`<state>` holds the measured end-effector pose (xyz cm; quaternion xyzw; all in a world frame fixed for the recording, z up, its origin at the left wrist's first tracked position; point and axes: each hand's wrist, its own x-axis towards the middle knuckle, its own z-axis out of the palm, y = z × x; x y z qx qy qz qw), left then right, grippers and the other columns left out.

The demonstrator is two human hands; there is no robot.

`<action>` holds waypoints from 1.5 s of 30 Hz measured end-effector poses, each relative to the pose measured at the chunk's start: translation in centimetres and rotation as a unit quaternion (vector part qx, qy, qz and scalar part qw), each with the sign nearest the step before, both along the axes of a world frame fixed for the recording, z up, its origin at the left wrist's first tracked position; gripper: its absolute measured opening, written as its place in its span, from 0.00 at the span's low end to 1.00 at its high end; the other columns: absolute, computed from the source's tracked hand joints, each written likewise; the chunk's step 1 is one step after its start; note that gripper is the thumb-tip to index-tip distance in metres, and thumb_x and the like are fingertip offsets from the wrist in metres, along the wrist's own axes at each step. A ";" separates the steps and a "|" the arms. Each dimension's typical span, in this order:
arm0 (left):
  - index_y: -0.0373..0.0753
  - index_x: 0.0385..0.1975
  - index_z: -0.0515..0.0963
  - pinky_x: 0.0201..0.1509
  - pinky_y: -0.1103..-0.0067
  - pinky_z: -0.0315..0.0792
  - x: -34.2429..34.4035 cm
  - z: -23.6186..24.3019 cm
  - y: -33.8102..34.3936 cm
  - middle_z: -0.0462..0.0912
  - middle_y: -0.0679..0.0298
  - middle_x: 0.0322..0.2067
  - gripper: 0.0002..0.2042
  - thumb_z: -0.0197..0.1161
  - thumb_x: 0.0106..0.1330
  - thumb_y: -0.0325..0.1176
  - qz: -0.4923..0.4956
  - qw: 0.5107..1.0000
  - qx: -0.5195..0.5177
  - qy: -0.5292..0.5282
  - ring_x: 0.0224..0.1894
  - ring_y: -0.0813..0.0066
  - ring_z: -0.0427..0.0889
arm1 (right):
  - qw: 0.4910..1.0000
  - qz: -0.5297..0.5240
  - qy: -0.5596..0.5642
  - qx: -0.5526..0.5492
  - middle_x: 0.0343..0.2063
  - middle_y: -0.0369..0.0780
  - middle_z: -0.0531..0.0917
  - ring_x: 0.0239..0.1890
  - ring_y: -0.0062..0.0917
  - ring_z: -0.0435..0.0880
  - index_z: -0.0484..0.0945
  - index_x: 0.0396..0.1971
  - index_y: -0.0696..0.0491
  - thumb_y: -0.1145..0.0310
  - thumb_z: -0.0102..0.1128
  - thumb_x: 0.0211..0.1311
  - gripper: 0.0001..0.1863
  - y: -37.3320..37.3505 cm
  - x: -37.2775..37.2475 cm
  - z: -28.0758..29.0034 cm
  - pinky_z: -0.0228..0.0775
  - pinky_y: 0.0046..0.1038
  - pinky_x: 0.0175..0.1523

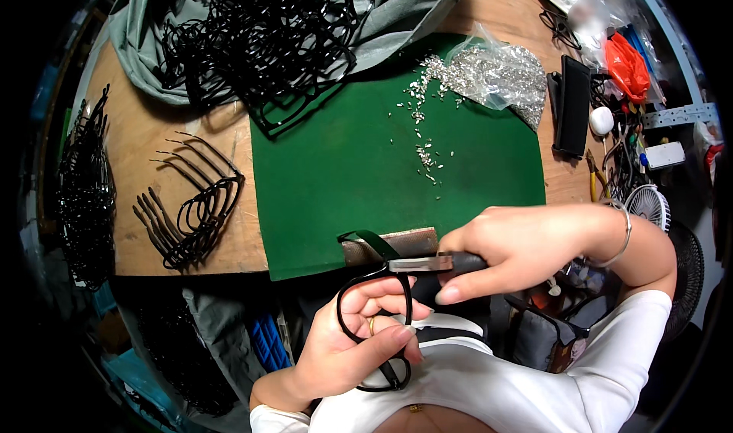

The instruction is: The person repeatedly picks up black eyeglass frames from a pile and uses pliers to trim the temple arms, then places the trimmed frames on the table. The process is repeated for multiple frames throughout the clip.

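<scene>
My left hand (359, 341) holds a black eyeglass frame (374, 311) near my body, fingers curled through one lens opening. My right hand (504, 253) grips a dark-handled tool (431, 263) whose flat metal tip rests at the frame's upper corner, over a small brown block (397, 242) at the front edge of the green mat (343, 181). Small silver screws (424, 150) lie scattered on the mat, spilling from a clear plastic bag (496, 70) at its far right corner.
A heap of black frames (267, 36) lies on grey cloth at the back left. A row of assembled frames (191, 211) and another pile (84, 189) sit on the wooden table to the left. A black case (574, 105), orange bag, pliers and a small fan (647, 204) crowd the right side.
</scene>
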<state>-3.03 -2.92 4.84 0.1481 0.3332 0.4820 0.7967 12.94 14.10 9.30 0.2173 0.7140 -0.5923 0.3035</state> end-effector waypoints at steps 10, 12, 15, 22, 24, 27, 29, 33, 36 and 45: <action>0.32 0.56 0.51 0.38 0.83 0.71 -1.9 1.5 -0.2 0.73 0.53 0.40 0.25 0.49 0.57 0.16 0.017 0.998 -0.010 0.064 0.32 0.75 0.78 | 0.923 -0.172 0.224 0.261 0.24 0.44 0.74 0.29 0.37 0.74 0.70 0.28 0.57 0.71 0.58 0.45 0.09 -2.0 1.8 -9.2 0.66 0.31 0.34; 0.31 0.54 0.54 0.37 0.83 0.72 -2.2 0.8 -1.0 0.74 0.53 0.39 0.24 0.49 0.57 0.17 0.124 0.958 0.073 0.248 0.33 0.75 0.78 | 0.923 -0.195 0.216 0.252 0.25 0.42 0.73 0.29 0.33 0.74 0.70 0.29 0.57 0.76 0.57 0.43 0.10 -2.3 1.9 -9.2 0.66 0.29 0.34; 0.33 0.53 0.56 0.38 0.84 0.73 -4.0 -1.9 2.8 0.71 0.55 0.40 0.22 0.50 0.58 0.18 0.118 0.898 0.106 0.410 0.34 0.78 0.75 | 0.923 -0.234 0.191 0.240 0.23 0.42 0.74 0.27 0.32 0.76 0.71 0.28 0.58 0.79 0.54 0.43 0.09 -2.4 1.3 -8.9 0.67 0.26 0.34; 0.31 0.48 0.62 0.31 0.87 0.70 -10.8 -3.9 7.1 0.73 0.60 0.36 0.17 0.50 0.58 0.23 0.263 0.833 0.087 0.479 0.26 0.81 0.75 | 0.928 -0.227 0.165 0.244 0.23 0.42 0.75 0.26 0.31 0.76 0.71 0.27 0.59 0.76 0.58 0.44 0.08 -3.2 0.5 -9.1 0.67 0.25 0.33; 0.32 0.42 0.69 0.35 0.80 0.69 -13.1 -3.6 6.4 0.74 0.57 0.37 0.14 0.53 0.59 0.32 0.223 0.712 0.097 0.659 0.33 0.71 0.75 | 0.927 -0.204 0.168 0.266 0.24 0.43 0.75 0.26 0.30 0.76 0.72 0.27 0.59 0.75 0.59 0.45 0.09 -3.0 0.3 -9.1 0.67 0.25 0.33; 0.32 0.44 0.68 0.47 0.64 0.59 -12.4 -3.6 4.9 0.68 0.55 0.45 0.22 0.56 0.55 0.44 0.075 0.391 0.040 0.916 0.49 0.62 0.63 | 0.919 -0.219 0.158 0.286 0.22 0.42 0.76 0.25 0.30 0.76 0.72 0.26 0.59 0.75 0.59 0.44 0.08 -2.8 0.2 -9.3 0.67 0.25 0.32; 0.33 0.51 0.61 0.50 0.52 0.52 -13.8 -7.6 3.7 0.63 0.53 0.51 0.28 0.53 0.55 0.46 0.056 0.275 0.013 0.960 0.52 0.58 0.61 | 0.918 -0.228 0.150 0.289 0.20 0.42 0.76 0.24 0.29 0.76 0.72 0.25 0.59 0.75 0.59 0.44 0.08 -3.0 -0.7 -9.3 0.67 0.25 0.31; 0.32 0.48 0.62 0.50 0.54 0.53 -14.4 -7.2 1.3 0.67 0.51 0.43 0.23 0.53 0.54 0.38 0.035 0.314 -0.015 0.949 0.47 0.55 0.65 | 0.908 -0.275 0.141 0.284 0.16 0.41 0.75 0.20 0.23 0.74 0.72 0.23 0.60 0.74 0.57 0.44 0.07 -2.7 0.3 -9.9 0.65 0.22 0.28; 0.34 0.32 0.68 0.41 0.62 0.57 -15.7 -6.0 -1.4 0.68 0.57 0.29 0.10 0.53 0.49 0.28 0.006 0.326 0.040 0.944 0.35 0.60 0.67 | 0.899 -0.299 0.163 0.274 0.15 0.34 0.73 0.19 0.14 0.70 0.71 0.21 0.59 0.74 0.55 0.44 0.05 -2.8 0.8 -10.5 0.63 0.18 0.26; 0.36 0.28 0.70 0.53 0.60 0.53 -25.7 -3.4 2.5 0.69 0.57 0.30 0.10 0.51 0.42 0.22 0.127 0.166 0.136 0.968 0.40 0.60 0.67 | 0.896 -0.308 0.143 0.287 0.20 0.38 0.74 0.23 0.19 0.69 0.72 0.28 0.59 0.74 0.57 0.49 0.07 -6.6 -3.0 -5.0 0.63 0.22 0.31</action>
